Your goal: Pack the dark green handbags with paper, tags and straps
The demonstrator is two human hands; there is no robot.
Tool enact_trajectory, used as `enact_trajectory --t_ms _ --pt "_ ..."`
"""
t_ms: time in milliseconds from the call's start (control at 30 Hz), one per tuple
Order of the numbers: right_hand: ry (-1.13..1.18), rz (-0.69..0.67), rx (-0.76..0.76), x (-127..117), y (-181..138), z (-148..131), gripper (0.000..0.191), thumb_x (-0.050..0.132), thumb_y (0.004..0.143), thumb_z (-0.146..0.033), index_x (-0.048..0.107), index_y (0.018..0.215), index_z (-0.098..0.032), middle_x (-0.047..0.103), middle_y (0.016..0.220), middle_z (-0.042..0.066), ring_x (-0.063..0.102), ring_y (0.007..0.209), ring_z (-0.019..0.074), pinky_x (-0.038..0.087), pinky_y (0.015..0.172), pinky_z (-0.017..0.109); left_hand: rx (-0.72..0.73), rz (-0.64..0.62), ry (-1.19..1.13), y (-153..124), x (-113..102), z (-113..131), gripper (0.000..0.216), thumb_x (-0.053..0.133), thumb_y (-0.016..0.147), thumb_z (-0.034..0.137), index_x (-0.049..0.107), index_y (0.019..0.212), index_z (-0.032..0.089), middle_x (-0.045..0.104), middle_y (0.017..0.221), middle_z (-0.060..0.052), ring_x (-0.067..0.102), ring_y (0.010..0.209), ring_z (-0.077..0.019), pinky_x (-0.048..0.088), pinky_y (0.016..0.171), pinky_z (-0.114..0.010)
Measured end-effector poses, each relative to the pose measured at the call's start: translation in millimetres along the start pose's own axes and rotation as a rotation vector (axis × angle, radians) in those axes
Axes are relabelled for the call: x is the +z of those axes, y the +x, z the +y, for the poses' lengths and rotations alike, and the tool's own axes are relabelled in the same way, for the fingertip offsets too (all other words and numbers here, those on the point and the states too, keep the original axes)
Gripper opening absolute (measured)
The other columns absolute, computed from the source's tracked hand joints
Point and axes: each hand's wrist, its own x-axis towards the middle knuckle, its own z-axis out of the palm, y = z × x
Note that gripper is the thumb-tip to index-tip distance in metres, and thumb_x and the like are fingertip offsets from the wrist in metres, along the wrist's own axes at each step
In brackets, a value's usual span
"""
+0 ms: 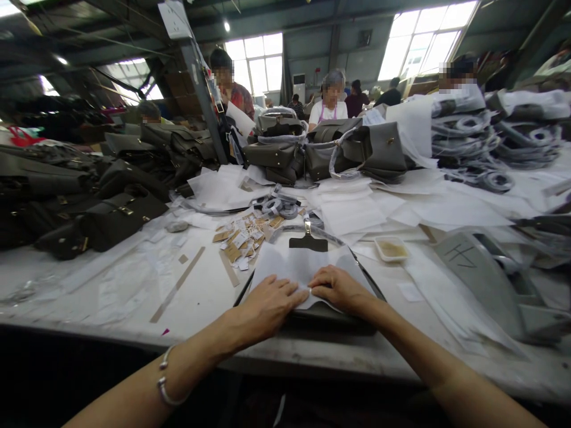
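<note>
A dark olive handbag (321, 310) lies in front of me at the table's front edge, with a sheet of white paper (279, 261) over it. The bag's flap tab with a metal clasp (307, 244) shows beyond the paper, and its wrapped handle arches behind. My left hand (273, 300) rests on the paper, fingers stretched out and lying fairly flat. Close beside it, my right hand (341, 288) has its fingers curled, thumb and forefinger pinching the paper near its front edge. The two hands almost touch at the fingertips. A bracelet circles my left wrist.
Brown and white tags (243, 238) lie beyond the bag on the left. To the right are a shallow tub (391, 249), white paper sheets and a grey tape dispenser (486, 279). Dark handbags (120, 214) pile up at left and across the back. People work behind.
</note>
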Motion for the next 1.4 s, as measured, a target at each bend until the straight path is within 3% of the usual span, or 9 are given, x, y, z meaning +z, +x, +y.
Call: enact_trajectory --t_ms 167,267,500,633,700,867,1067,1233,1400 --pt "-0.127 -0.025 -0.032 -3.4 -2.1 -14.1 0.021 0.066 0.087 -0.038 0.076 0.096 -0.022 0.073 0.095 0.007 0.064 0.09 0.0222 0.048 0.082 0.031 -0.058 0.296 0.176 -6.4 62.2 2.2 0.053 0.04 0.096 0.011 0.037 0.147 0.026 0.056 0.139 -0.011 0.052 0.129 -0.0259 0.04 0.109 -0.048" --pt "-0.23 0.019 -0.065 2.5 -8.3 -18.3 0.029 0.072 0.083 -0.042 0.074 0.101 -0.019 0.071 0.101 0.01 0.062 0.098 0.0255 0.047 0.089 0.036 -0.104 0.382 0.187 -11.7 80.8 2.7 0.055 0.037 0.098 0.013 0.031 0.15 0.028 0.052 0.143 -0.009 0.048 0.133 -0.0251 0.035 0.113 -0.049" --pt "-0.236 0.217 -0.178 24.8 -22.8 -1.7 0.04 0.072 0.082 -0.047 0.069 0.111 -0.02 0.069 0.109 0.011 0.06 0.104 0.0258 0.041 0.103 0.048 0.005 0.22 0.001 -24.3 48.9 10.6 0.057 0.051 0.096 0.045 0.036 0.147 0.025 0.043 0.151 -0.011 0.037 0.139 -0.0308 0.026 0.115 -0.056" --pt "-0.241 0.236 -0.192 30.5 -24.7 3.5 0.038 0.074 0.082 -0.043 0.068 0.112 -0.02 0.07 0.109 0.01 0.062 0.103 0.0256 0.035 0.109 0.052 -0.06 0.113 -0.087 0.1 14.3 15.8 0.028 0.044 0.1 0.041 0.066 0.111 0.026 0.068 0.111 -0.005 0.061 0.107 -0.0224 0.042 0.1 -0.043" --pt "-0.249 0.218 -0.179 29.6 -23.9 2.3 0.034 0.074 0.082 -0.04 0.069 0.11 -0.021 0.07 0.106 0.009 0.062 0.101 0.0246 0.035 0.109 0.051 -0.082 0.101 -0.1 18.2 7.9 14.6 0.028 0.047 0.099 0.034 0.068 0.088 0.021 0.067 0.089 -0.005 0.063 0.088 -0.0203 0.047 0.087 -0.036" --pt "-0.312 0.164 -0.159 25.4 -23.6 -2.7 0.03 0.071 0.085 -0.041 0.07 0.11 -0.023 0.069 0.106 0.005 0.061 0.101 0.0223 0.036 0.108 0.047 -0.161 0.286 -0.276 38.7 32.1 5.9 0.007 0.059 0.088 0.02 0.063 0.082 0.018 0.064 0.086 -0.002 0.061 0.085 -0.0171 0.048 0.079 -0.028" --pt "-0.489 0.111 -0.156 23.5 -24.5 -9.5 0.028 0.065 0.089 -0.045 0.069 0.106 -0.023 0.068 0.105 0.004 0.059 0.101 0.0227 0.037 0.105 0.045 -0.002 0.57 -0.374 24.9 65.6 6.5 0.011 0.053 0.095 0.018 0.063 0.101 0.02 0.07 0.1 -0.003 0.063 0.095 -0.0161 0.048 0.089 -0.028" --pt "-0.575 0.129 -0.213 26.2 -25.9 -15.5 0.02 0.068 0.088 -0.039 0.07 0.098 -0.021 0.069 0.096 0.004 0.06 0.096 0.023 0.034 0.107 0.047 -0.055 0.526 -0.219 28.3 70.0 6.2 0.012 0.056 0.095 0.024 0.064 0.088 0.02 0.068 0.078 -0.001 0.063 0.076 -0.0159 0.048 0.072 -0.027" --pt "-0.438 0.235 -0.237 30.4 -34.0 -12.8 0.013 0.062 0.093 -0.032 0.069 0.097 -0.021 0.069 0.092 0.004 0.058 0.091 0.0211 0.041 0.093 0.039 -0.15 0.465 -0.227 31.1 67.9 5.3 0.011 0.061 0.091 0.025 0.062 0.081 0.02 0.067 0.078 -0.001 0.062 0.078 -0.0173 0.047 0.076 -0.03"
